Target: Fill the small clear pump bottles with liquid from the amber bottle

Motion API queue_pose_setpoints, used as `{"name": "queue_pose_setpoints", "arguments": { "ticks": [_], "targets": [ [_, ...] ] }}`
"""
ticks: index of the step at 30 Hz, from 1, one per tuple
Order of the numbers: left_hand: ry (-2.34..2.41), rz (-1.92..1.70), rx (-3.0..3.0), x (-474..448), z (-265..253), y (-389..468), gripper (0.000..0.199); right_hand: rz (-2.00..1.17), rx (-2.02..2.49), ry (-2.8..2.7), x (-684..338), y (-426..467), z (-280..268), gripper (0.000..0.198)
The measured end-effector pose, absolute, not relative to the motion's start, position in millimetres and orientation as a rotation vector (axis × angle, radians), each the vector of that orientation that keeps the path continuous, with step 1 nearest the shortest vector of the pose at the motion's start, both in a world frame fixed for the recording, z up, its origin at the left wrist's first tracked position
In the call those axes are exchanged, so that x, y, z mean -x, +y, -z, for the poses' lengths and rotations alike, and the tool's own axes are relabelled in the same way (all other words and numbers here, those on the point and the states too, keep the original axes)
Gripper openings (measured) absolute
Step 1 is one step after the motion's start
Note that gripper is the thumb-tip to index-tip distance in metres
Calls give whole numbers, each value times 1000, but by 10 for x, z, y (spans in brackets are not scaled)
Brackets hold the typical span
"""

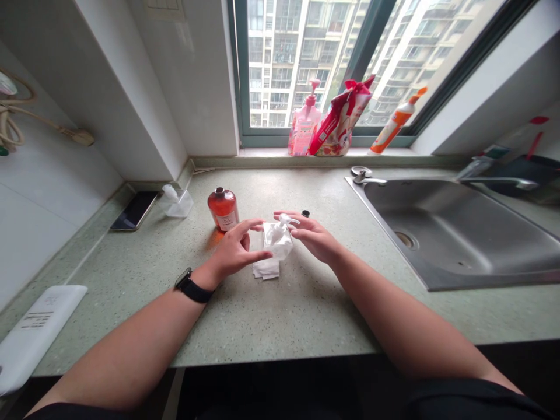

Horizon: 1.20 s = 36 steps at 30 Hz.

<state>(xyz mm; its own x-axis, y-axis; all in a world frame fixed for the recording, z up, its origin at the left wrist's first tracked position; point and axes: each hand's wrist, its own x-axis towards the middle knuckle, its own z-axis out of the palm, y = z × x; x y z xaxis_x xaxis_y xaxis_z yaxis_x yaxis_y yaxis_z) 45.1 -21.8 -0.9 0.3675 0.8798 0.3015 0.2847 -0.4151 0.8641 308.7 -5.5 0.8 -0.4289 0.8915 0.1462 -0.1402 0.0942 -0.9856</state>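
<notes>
A small clear pump bottle (282, 247) with a white pump head stands on the counter between my hands. Folded white tissue (266, 270) lies at its base and partly behind it. On the bottle's left is my left hand (233, 249), thumb and fingers spread apart, the thumb tip close to the bottle's side. My right hand (318, 240) is on the other side, fingers stretched out near the pump head; whether they touch it I cannot tell. An uncapped amber bottle (222, 203) of red-orange colour stands behind my left hand. A black cap (305, 213) lies beyond my right hand.
A second clear pump bottle (177, 204) and a phone (135, 210) are at the back left. A white flat device (41, 329) lies front left. The steel sink (420, 279) is at the right. A pink pump bottle (303, 129), red pouch (343, 119) and orange bottle (394, 128) line the sill.
</notes>
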Motion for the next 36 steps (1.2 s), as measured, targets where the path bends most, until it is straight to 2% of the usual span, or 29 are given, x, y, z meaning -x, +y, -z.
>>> {"name": "queue_pose_setpoints", "arguments": {
  "ticks": [4,9,17,29,34,36],
  "targets": [
    [1004,-1028,-1899,-459,17,-217,73,-1578,744,-1495,-3060,-87,-14,44],
    [1014,-1050,-1880,-446,8,-217,73,-1481,796,-1477,-3118,-34,-25,29],
    [926,-926,-1889,-438,22,-225,74,-1458,747,-1702,-3091,-91,-88,41],
    [1094,-1040,-2169,-480,-85,-408,72,-808,820,-1858,-2956,-248,-190,24],
    [1088,-1082,-2296,-486,-122,-435,70,-757,789,-1862,-2946,-289,-212,20],
    [1130,-1088,-2344,-484,-183,-461,68,-813,752,-1896,-2985,-272,-225,25]
  ]
}}
